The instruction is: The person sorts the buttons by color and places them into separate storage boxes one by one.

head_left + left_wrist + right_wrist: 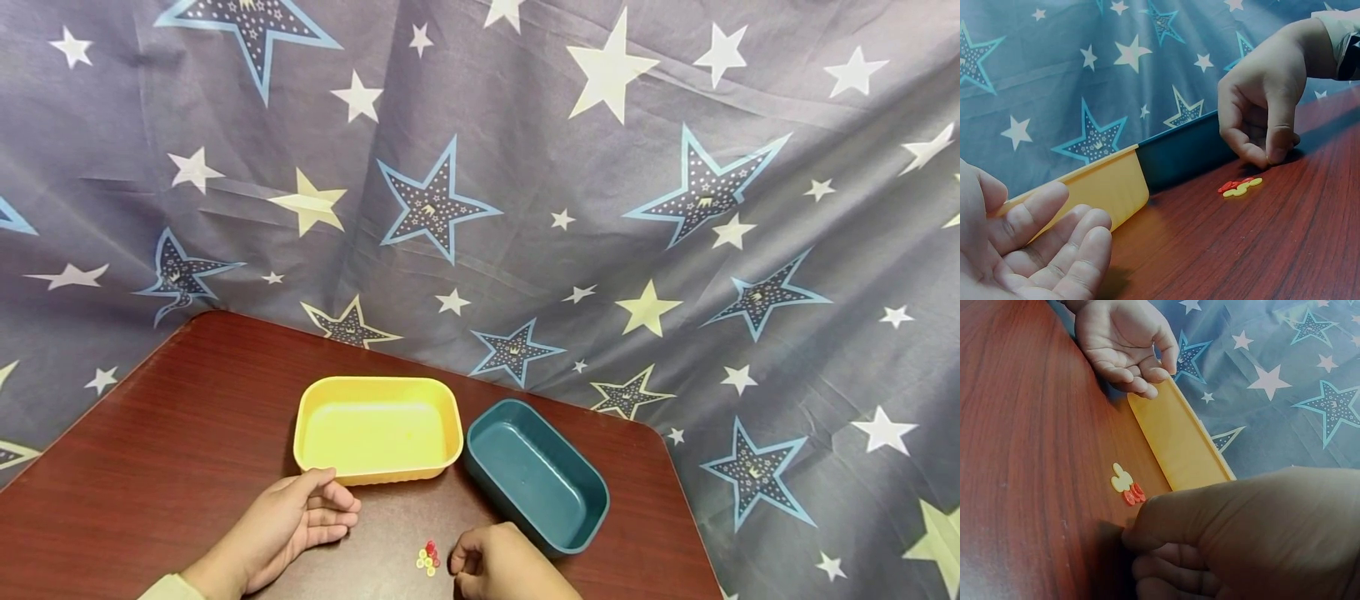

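Several small red and yellow buttons (428, 557) lie in a loose cluster on the table. Just right of them is my right hand (512, 562), low over the tabletop, its fingers curled. In the left wrist view the thumb and forefinger (1280, 134) pinch together at table level, seemingly on a small button mostly hidden by the fingertips. My left hand (296, 525) is held palm inward with loosely bent fingers and nothing in it. It is close by the near left side of a yellow bin (375, 477); whether it touches the bin is unclear.
A dark teal bin (517, 500) stands angled right of the yellow one, their near corners almost meeting, just beyond the right hand. Both sit on a reddish-brown wooden table (187, 417). A grey star-patterned cloth (525, 275) hangs behind the table's back and side edges.
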The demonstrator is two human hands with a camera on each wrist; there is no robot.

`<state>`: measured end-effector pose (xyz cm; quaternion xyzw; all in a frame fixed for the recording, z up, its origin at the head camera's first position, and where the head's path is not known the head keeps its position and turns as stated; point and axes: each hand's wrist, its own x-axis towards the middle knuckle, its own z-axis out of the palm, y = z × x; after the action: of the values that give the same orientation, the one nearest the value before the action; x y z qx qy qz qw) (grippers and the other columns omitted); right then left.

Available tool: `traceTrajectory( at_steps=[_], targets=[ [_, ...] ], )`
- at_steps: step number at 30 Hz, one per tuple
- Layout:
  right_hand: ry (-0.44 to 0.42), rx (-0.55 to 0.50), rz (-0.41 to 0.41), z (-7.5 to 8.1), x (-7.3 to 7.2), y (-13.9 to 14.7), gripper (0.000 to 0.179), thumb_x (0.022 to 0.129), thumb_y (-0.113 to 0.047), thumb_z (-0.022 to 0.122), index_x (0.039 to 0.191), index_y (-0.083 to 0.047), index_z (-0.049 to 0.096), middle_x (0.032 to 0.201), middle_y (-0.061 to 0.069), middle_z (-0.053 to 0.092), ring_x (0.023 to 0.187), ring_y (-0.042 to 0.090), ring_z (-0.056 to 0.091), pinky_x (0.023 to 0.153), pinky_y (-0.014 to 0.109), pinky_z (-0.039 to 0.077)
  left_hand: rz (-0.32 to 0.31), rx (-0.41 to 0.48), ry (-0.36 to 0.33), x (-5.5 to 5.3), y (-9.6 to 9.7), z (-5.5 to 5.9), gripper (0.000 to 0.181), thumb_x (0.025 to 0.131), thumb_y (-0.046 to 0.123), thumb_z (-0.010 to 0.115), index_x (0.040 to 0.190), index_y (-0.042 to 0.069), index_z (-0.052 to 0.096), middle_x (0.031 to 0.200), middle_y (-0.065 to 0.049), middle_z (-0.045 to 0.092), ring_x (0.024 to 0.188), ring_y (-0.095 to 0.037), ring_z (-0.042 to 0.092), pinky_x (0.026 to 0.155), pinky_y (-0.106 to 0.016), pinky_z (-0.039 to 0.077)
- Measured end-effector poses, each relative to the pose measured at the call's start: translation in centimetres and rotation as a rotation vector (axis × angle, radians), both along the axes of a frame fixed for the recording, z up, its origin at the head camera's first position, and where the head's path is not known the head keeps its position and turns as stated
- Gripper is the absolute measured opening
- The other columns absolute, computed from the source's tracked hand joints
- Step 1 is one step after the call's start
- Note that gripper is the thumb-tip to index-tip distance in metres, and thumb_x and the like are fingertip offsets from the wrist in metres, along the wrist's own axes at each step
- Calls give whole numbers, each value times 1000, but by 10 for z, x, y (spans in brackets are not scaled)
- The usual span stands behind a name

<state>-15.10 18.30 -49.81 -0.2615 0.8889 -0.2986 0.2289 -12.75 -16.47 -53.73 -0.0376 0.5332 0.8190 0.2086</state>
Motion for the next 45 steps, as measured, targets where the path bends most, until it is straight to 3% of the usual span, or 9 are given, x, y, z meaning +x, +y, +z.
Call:
traceTrajectory(
  at_steps=[7, 14, 21, 28, 31, 35, 45],
  targets=[
    [-9, -28, -28, 1, -1, 2, 13, 83, -10, 80, 82, -23, 78, 68, -17, 65, 61, -3, 57, 59, 17, 51, 0, 0, -1, 0, 0, 0, 47, 110, 46, 48, 106, 4, 69, 115, -14, 74, 108, -27, 73, 95, -40, 63],
    [60, -56, -12, -3, -8, 4, 12, 86, -12, 80, 85, -24, 80, 69, -21, 65, 63, -5, 56, 61, 15, 50, 1, -2, 0, -1, 0, 1, 48, 110, 47, 48, 107, 3, 68, 115, -15, 74, 108, -27, 73, 96, -40, 62],
    [-36, -120, -82, -4, -9, 3, 10, 88, -10, 74, 89, -18, 80, 67, -14, 66, 57, -1, 58, 54, 19, 52, 4, -2, 1, 0, 1, 2, 47, 110, 45, 47, 106, 3, 69, 114, -15, 74, 107, -27, 73, 95, -40, 63],
    [-80, -233, -108, 5, -11, 4, 6, 92, -10, 74, 92, -13, 79, 75, -7, 72, 57, 3, 64, 54, 24, 59, 4, -1, -3, 0, 1, 3, 47, 110, 46, 47, 106, 4, 68, 113, -14, 74, 107, -27, 73, 96, -40, 63],
    [-108, -268, -134, 7, -13, 5, 4, 92, -11, 75, 92, -13, 79, 78, 5, 76, 58, 8, 67, 55, 32, 62, 4, -1, -3, 0, 0, 3, 47, 110, 46, 47, 106, 4, 68, 113, -13, 74, 107, -27, 73, 96, -40, 63],
    [-149, -305, -172, 11, -13, 4, 6, 93, -14, 77, 94, -9, 79, 77, 8, 75, 60, 13, 68, 59, 43, 64, 5, 2, -2, 0, 0, 1, 47, 110, 46, 47, 106, 4, 69, 113, -14, 74, 107, -27, 73, 95, -40, 63],
    [-139, -344, -174, 22, -20, 3, 9, 93, -14, 77, 99, -7, 79, 79, 12, 76, 63, 14, 70, 60, 47, 65, 2, 2, -5, 0, -1, 1, 47, 110, 46, 47, 106, 3, 68, 114, -14, 74, 108, -27, 73, 95, -40, 63]
  ],
)
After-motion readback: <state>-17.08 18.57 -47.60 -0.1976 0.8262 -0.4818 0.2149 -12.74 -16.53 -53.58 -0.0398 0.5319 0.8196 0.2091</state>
